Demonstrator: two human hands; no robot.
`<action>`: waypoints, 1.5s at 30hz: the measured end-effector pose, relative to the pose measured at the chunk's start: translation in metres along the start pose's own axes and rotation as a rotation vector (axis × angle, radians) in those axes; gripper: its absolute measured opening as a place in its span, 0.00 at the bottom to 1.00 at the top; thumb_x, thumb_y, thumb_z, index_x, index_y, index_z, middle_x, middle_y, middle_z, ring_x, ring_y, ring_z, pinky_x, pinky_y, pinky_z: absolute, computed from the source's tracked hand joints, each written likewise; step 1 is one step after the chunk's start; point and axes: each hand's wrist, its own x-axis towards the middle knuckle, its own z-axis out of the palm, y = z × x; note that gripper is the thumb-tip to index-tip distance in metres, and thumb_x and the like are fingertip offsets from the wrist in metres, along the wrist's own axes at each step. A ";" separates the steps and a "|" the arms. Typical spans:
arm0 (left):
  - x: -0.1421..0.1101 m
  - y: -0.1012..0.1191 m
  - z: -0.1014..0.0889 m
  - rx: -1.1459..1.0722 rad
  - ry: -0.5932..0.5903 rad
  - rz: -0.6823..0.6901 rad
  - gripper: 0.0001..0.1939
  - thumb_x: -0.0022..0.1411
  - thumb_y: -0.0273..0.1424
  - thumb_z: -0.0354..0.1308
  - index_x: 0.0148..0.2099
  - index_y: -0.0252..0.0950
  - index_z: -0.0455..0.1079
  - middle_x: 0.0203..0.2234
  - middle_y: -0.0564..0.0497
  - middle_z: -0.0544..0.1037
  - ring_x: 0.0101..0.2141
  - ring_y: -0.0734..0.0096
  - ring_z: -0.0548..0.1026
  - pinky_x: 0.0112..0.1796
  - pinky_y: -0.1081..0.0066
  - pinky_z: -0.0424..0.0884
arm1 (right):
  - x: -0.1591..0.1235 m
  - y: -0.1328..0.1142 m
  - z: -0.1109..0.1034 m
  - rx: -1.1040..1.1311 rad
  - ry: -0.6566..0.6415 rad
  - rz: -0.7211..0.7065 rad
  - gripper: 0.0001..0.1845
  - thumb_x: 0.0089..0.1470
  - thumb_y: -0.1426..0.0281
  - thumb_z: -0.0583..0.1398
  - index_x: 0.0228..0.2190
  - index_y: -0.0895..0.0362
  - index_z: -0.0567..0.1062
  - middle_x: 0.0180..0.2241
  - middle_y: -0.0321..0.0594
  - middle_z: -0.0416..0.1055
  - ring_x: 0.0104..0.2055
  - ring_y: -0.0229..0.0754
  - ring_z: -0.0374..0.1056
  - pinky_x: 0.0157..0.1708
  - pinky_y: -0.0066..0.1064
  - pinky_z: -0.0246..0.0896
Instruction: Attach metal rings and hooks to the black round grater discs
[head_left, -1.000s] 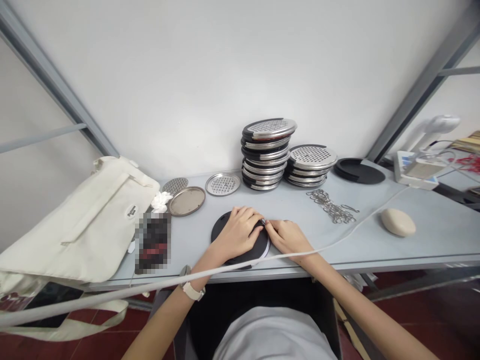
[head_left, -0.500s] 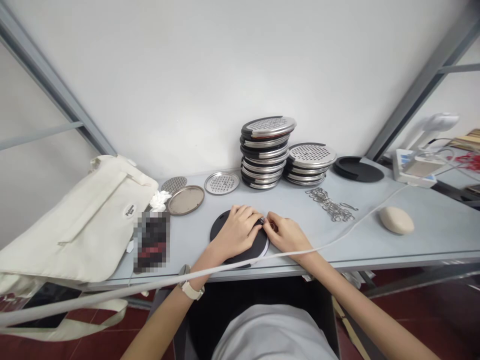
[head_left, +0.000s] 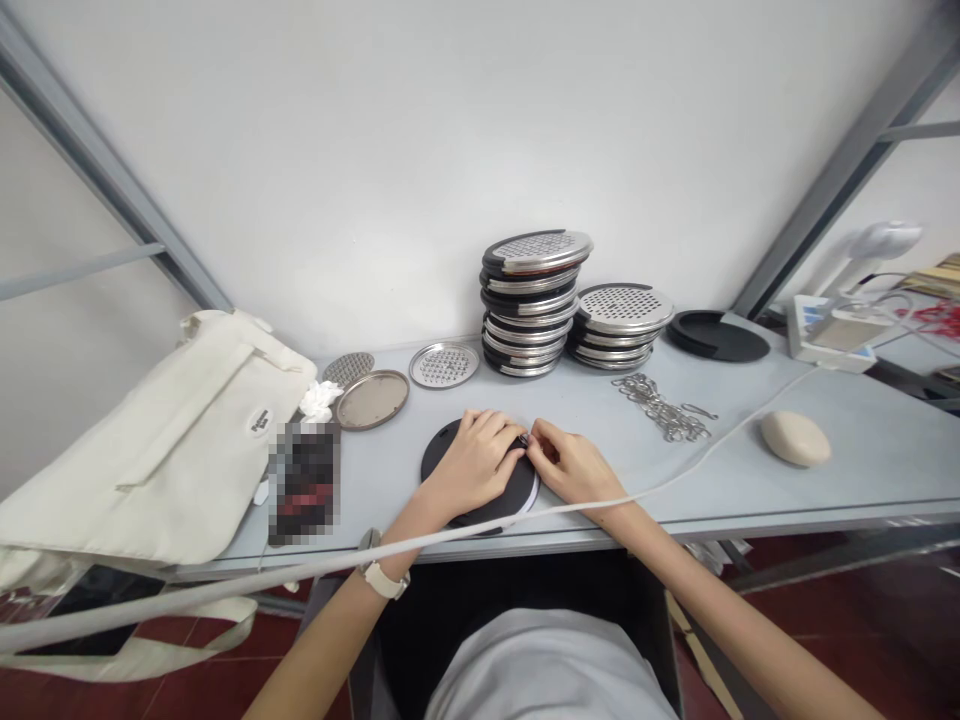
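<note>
In front of me a round black disc (head_left: pixel 514 490) with a pale rim on its right side rests near the table's front edge. My left hand (head_left: pixel 478 462) lies across it, holding it down with the fingers curled towards its far right edge. At that edge the fingertips of my right hand (head_left: pixel 571 465) are pinched together, close to my left fingers. A small shiny bit shows between the two hands, too small and covered to name. Behind stand a tall stack of round metal graters in black holders (head_left: pixel 532 305) and a shorter grater stack (head_left: pixel 622 325).
A white cable (head_left: pixel 600 507) crosses in front of my forearms. Metal hooks (head_left: pixel 664 408), a beige rounded object (head_left: pixel 795 440) and a black holder (head_left: pixel 720 338) lie right. Loose grater plates (head_left: pixel 444 367), a brown round tray (head_left: pixel 373 400), crumpled tissue (head_left: pixel 319 400) and a cream bag (head_left: pixel 172 440) are left.
The fingers of my right hand have shifted very slightly at the disc's edge. My left hand and the disc stay where they were.
</note>
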 end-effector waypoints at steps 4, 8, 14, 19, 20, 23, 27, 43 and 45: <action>0.000 0.000 0.000 -0.003 -0.002 0.002 0.11 0.66 0.29 0.45 0.48 0.37 0.65 0.40 0.47 0.70 0.43 0.63 0.66 0.46 0.60 0.58 | 0.001 0.001 0.001 0.045 0.026 0.010 0.11 0.56 0.67 0.49 0.23 0.54 0.61 0.19 0.32 0.61 0.21 0.35 0.57 0.24 0.26 0.50; 0.000 0.001 -0.001 -0.001 -0.010 0.004 0.11 0.66 0.29 0.45 0.48 0.37 0.65 0.41 0.47 0.70 0.44 0.63 0.66 0.46 0.60 0.58 | 0.002 0.004 0.002 0.056 0.062 -0.022 0.11 0.55 0.68 0.50 0.22 0.55 0.61 0.21 0.33 0.62 0.23 0.35 0.58 0.26 0.26 0.52; 0.000 0.001 -0.001 -0.002 -0.013 0.003 0.11 0.66 0.29 0.45 0.48 0.36 0.65 0.41 0.47 0.70 0.44 0.63 0.66 0.47 0.60 0.58 | 0.003 0.003 0.001 0.050 0.083 -0.051 0.14 0.55 0.69 0.51 0.19 0.55 0.60 0.24 0.35 0.59 0.28 0.37 0.59 0.31 0.28 0.55; 0.000 0.000 -0.001 0.001 -0.017 0.005 0.11 0.66 0.28 0.45 0.48 0.36 0.64 0.41 0.47 0.70 0.44 0.63 0.66 0.47 0.60 0.58 | 0.003 0.003 0.002 0.063 0.075 -0.067 0.16 0.56 0.70 0.51 0.18 0.55 0.60 0.23 0.36 0.58 0.28 0.38 0.59 0.32 0.28 0.56; 0.000 0.000 -0.001 0.002 -0.018 0.004 0.11 0.66 0.28 0.45 0.48 0.36 0.64 0.41 0.47 0.70 0.44 0.63 0.66 0.47 0.60 0.58 | 0.003 0.003 0.002 0.064 0.077 -0.065 0.15 0.56 0.70 0.51 0.19 0.55 0.60 0.23 0.35 0.58 0.28 0.37 0.59 0.31 0.28 0.56; 0.000 0.001 -0.001 0.005 -0.021 0.005 0.11 0.66 0.28 0.45 0.48 0.36 0.64 0.40 0.47 0.70 0.43 0.62 0.66 0.46 0.60 0.58 | 0.003 0.003 0.002 0.069 0.073 -0.068 0.10 0.55 0.72 0.51 0.22 0.55 0.62 0.25 0.35 0.59 0.28 0.37 0.59 0.30 0.28 0.55; 0.001 0.001 -0.002 0.006 -0.019 0.007 0.11 0.66 0.28 0.44 0.48 0.36 0.64 0.40 0.47 0.70 0.44 0.63 0.66 0.46 0.60 0.58 | 0.003 0.003 0.001 0.082 0.057 -0.087 0.08 0.55 0.73 0.51 0.24 0.55 0.62 0.26 0.36 0.60 0.29 0.37 0.59 0.31 0.28 0.55; 0.000 0.000 -0.001 0.012 -0.017 0.010 0.11 0.66 0.28 0.45 0.48 0.36 0.64 0.41 0.47 0.70 0.44 0.63 0.66 0.46 0.60 0.58 | 0.003 0.002 0.002 0.132 0.041 -0.103 0.09 0.58 0.71 0.48 0.26 0.55 0.60 0.25 0.36 0.61 0.28 0.38 0.58 0.28 0.28 0.55; 0.000 0.000 0.000 0.013 -0.012 0.010 0.11 0.66 0.28 0.44 0.48 0.36 0.64 0.41 0.46 0.70 0.44 0.63 0.66 0.46 0.60 0.58 | 0.003 0.001 0.002 0.141 0.034 -0.090 0.09 0.58 0.70 0.47 0.26 0.55 0.60 0.24 0.36 0.62 0.27 0.38 0.58 0.27 0.28 0.54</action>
